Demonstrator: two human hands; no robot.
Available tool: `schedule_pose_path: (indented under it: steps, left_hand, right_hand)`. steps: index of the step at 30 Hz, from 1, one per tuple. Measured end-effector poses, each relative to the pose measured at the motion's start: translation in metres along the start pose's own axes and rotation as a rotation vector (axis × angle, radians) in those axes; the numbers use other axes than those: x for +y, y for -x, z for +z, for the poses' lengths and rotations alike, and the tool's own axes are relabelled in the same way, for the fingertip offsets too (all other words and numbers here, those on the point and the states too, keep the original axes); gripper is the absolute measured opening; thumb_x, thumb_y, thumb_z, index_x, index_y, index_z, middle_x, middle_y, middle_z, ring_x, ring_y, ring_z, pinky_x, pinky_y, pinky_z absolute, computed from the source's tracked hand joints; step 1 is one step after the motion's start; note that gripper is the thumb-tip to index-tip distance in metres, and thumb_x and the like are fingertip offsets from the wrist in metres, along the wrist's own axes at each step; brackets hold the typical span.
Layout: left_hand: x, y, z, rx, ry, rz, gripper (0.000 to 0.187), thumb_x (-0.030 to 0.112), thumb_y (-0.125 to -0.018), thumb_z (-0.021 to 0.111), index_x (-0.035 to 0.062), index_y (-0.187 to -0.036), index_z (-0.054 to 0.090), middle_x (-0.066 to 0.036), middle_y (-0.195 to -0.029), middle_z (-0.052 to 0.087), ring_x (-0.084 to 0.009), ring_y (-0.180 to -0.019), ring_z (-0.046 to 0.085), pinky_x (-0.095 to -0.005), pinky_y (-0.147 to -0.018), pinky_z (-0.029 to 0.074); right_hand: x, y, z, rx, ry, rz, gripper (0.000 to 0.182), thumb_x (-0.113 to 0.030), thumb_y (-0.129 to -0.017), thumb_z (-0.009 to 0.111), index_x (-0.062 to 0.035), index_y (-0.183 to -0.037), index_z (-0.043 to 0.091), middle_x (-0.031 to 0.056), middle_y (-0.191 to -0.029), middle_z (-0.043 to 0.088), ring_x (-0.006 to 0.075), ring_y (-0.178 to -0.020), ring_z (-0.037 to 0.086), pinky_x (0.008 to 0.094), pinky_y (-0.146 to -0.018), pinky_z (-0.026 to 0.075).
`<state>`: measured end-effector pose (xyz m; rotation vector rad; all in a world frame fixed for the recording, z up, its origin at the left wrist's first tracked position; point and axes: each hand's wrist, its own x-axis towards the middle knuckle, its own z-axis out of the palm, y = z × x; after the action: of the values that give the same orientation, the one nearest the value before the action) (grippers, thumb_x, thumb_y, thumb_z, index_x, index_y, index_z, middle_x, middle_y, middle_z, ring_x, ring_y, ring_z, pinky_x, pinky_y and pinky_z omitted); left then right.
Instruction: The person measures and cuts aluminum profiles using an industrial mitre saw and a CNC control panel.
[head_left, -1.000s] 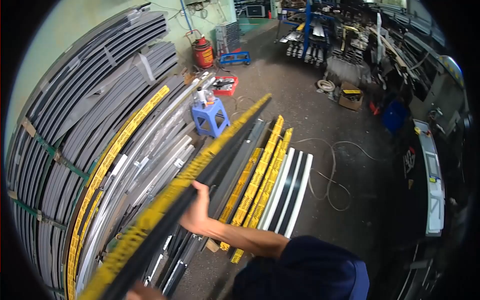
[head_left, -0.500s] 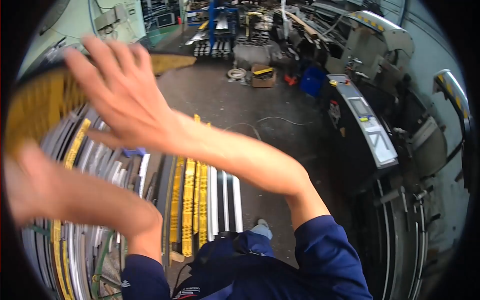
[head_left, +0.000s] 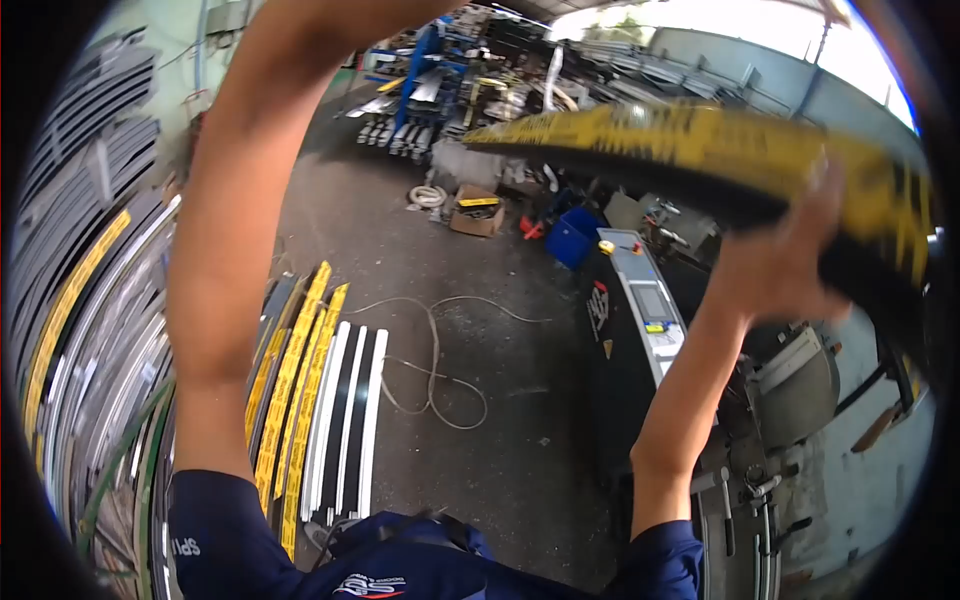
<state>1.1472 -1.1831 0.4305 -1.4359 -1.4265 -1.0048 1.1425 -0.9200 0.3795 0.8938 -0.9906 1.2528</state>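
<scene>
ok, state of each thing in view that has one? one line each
Yellow-covered bar: raised off the floor, tilted, held
Right hand: gripping the bar, blurred
Left arm: raised, hand out of frame
Cardboard box: open-topped
White hose: coiled
Cable: loose on floor, looped
Black-and-white strips: lying side by side
Console screen: on or off, can't tell
</scene>
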Motion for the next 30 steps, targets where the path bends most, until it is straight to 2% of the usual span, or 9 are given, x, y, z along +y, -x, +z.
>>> schedule_pose_path:
  steps: [8,13,14,15,16,18,21,25,30]
  left_hand:
    - [-0.197,0.135,0.227,0.285,0.355,-1.114,0.044,0.048,-0.098,0.056,0.0158,-0.125,0.065,0.001,-0.124,0.064,-0.0140,-0.108,0.058,-0.0307,-0.094,0.046]
    - [-0.378,0.147,0.374,-0.042,0.008,-0.739,0.052,0.049,-0.094,0.063,0.0057,-0.122,0.069,-0.010,-0.127,0.066,-0.0177,-0.123,0.055,-0.0319,-0.108,0.038]
    - [-0.390,0.142,0.395,-0.065,0.201,-0.855,0.049,0.047,-0.095,0.062,0.0062,-0.120,0.070,-0.009,-0.125,0.066,-0.0168,-0.122,0.056,-0.0316,-0.104,0.041]
    - [-0.405,0.138,0.409,-0.105,0.387,-0.965,0.046,0.046,-0.096,0.061,0.0067,-0.118,0.071,-0.007,-0.124,0.067,-0.0159,-0.120,0.056,-0.0313,-0.101,0.043]
    - [-0.450,0.153,0.426,-0.261,0.184,-1.172,0.048,0.051,-0.089,0.068,0.0116,-0.115,0.074,-0.013,-0.122,0.068,-0.0210,-0.119,0.060,-0.0310,-0.106,0.039]
    - [-0.501,0.172,0.441,-0.047,-0.153,-0.664,0.039,0.030,-0.079,0.072,0.0137,-0.115,0.074,-0.015,-0.131,0.062,-0.0278,-0.129,0.052,-0.0387,-0.110,0.037]
    - [-0.557,0.199,0.461,0.276,0.011,-0.727,0.065,0.017,-0.073,0.071,0.0131,-0.136,0.057,-0.018,-0.137,0.052,-0.0306,-0.128,0.048,-0.0410,-0.110,0.036]
    - [-0.538,0.144,0.486,0.326,0.960,-1.315,0.055,0.033,-0.081,0.072,0.0072,-0.126,0.054,-0.006,-0.113,0.056,-0.0219,-0.103,0.054,-0.0352,-0.091,0.044]
    - [-0.513,0.063,0.551,0.263,0.977,-1.218,0.045,0.037,-0.084,0.068,0.0086,-0.118,0.059,-0.006,-0.109,0.058,-0.0213,-0.104,0.055,-0.0376,-0.093,0.043]
  right_hand:
    - [-0.076,0.035,-0.210,0.546,0.364,-0.003,0.063,-0.032,-0.097,0.049,0.0013,-0.147,0.035,0.0250,-0.146,0.044,0.0431,-0.133,0.045,0.0608,-0.114,0.032]
    - [-0.120,0.054,-0.294,0.739,0.531,-0.209,0.065,-0.036,-0.097,0.047,0.0096,-0.142,0.038,0.0251,-0.144,0.045,0.0381,-0.137,0.042,0.0566,-0.119,0.026]
    - [-0.161,0.074,-0.353,0.191,0.183,-0.007,0.065,-0.039,-0.098,0.044,0.0100,-0.141,0.041,0.0239,-0.144,0.047,0.0364,-0.138,0.041,0.0514,-0.119,0.028]
    - [-0.132,0.055,-0.316,0.886,0.638,-0.289,0.063,-0.041,-0.100,0.042,0.0096,-0.137,0.045,0.0225,-0.137,0.052,0.0335,-0.132,0.048,0.0458,-0.115,0.037]
    - [-0.149,0.063,-0.344,0.806,0.733,-0.319,0.063,-0.043,-0.100,0.042,0.0089,-0.136,0.047,0.0213,-0.133,0.054,0.0311,-0.127,0.053,0.0429,-0.112,0.041]
    - [-0.153,0.067,-0.374,0.884,0.923,-0.448,0.059,-0.046,-0.101,0.044,0.0056,-0.128,0.053,0.0164,-0.118,0.062,0.0235,-0.106,0.064,0.0342,-0.095,0.054]
    - [-0.155,0.089,-0.421,0.954,0.758,-0.388,0.058,-0.049,-0.097,0.053,0.0031,-0.123,0.057,0.0142,-0.111,0.065,0.0213,-0.097,0.066,0.0322,-0.084,0.057]
    - [-0.122,0.096,-0.464,0.633,0.293,-0.220,0.062,-0.058,-0.085,0.069,-0.0013,-0.109,0.060,0.0069,-0.094,0.062,0.0161,-0.083,0.062,0.0306,-0.075,0.055]
    - [-0.056,0.075,-0.501,0.733,0.306,-0.254,0.060,-0.061,-0.085,0.068,-0.0029,-0.099,0.060,0.0065,-0.091,0.061,0.0161,-0.079,0.059,0.0328,-0.077,0.053]
